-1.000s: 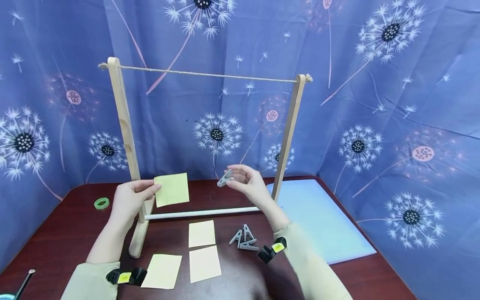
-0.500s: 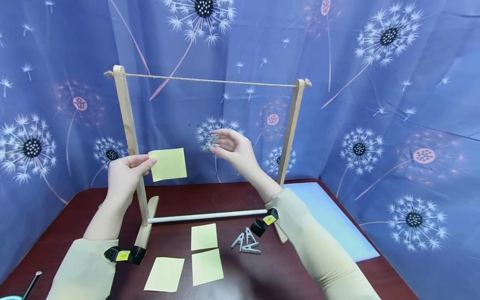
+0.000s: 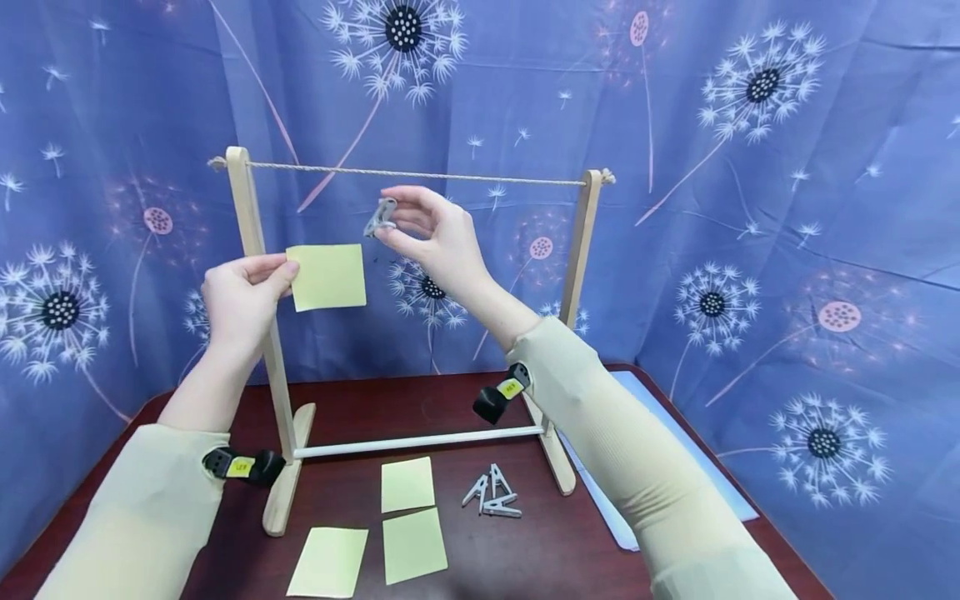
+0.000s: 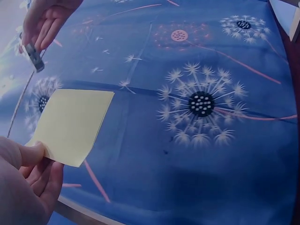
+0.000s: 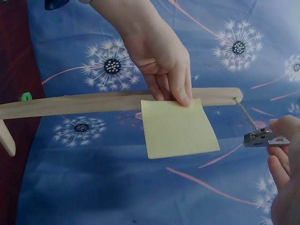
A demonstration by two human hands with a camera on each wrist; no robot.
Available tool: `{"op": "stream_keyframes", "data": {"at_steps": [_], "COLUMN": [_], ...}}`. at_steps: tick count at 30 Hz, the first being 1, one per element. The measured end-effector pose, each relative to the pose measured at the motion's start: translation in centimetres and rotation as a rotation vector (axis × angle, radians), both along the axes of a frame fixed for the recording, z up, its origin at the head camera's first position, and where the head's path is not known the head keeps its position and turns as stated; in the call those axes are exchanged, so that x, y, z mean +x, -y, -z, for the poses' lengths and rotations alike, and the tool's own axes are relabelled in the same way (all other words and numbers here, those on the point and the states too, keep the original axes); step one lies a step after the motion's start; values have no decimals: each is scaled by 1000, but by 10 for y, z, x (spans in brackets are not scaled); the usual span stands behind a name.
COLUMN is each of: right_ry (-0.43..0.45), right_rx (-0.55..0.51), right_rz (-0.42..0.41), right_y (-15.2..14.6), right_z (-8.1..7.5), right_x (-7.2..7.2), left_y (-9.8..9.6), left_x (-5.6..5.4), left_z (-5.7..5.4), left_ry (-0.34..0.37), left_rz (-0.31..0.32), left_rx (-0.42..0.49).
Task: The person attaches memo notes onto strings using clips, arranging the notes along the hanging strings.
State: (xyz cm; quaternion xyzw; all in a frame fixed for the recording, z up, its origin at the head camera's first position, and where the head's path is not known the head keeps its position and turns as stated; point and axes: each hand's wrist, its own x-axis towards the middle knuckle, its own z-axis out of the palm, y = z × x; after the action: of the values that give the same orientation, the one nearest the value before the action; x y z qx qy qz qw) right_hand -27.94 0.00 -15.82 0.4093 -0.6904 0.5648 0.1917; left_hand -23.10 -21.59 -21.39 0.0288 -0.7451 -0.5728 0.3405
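Observation:
My left hand pinches a yellow sticky note by its left edge, in front of the left wooden post. Between the thumb and fingers of my right hand is a grey clothespin, just above and right of the note. Both hands are raised below the rope strung between two posts. The right wrist view shows the clothespin held by its handle end, its nose pointing toward the note. In the left wrist view the note hangs apart from the clothespin.
On the dark red table lie several yellow notes and a small group of grey clothespins. A white rod joins the feet of the wooden frame. A pale blue sheet lies at the right, partly behind my arm.
Both hands have risen toward the rope, carrying the note and the clothespin. My right hand has also moved left, nearer the note. The view has tilted slightly.

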Motion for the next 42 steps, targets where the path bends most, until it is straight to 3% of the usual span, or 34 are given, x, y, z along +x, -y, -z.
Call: {"op": "stream_keyframes", "data": {"at_steps": [5,11,16,22,27,32,42], "right_ry": [-6,-49,7,79,132,158,117], "right_rx": [-23,-41,-54,61,131,164,174], "right_rz": [-27,-72,-86,2,49,84,170], "right_y": [11,24,35,51,64,71,73], "right_z": [-19,-42,-67,-91,-97,-97,-101], "right_x": [-3,-7,-11,-16,-17,-19,-21], "left_y": [1,2,5,9,10,11,16], "left_x": [-2,-3,-5,-6,-5,-4,-4], "left_z": [-19,-33,-45,-54,-58,-63,-65], "left_ry": [-5,2,-26,-23,-34,-30,-25], "left_rz": [-44,-96,-124,-119,-112,-144,-146], "left_rx": [-94,-143,-160,-149,-124,-176,-161]}}
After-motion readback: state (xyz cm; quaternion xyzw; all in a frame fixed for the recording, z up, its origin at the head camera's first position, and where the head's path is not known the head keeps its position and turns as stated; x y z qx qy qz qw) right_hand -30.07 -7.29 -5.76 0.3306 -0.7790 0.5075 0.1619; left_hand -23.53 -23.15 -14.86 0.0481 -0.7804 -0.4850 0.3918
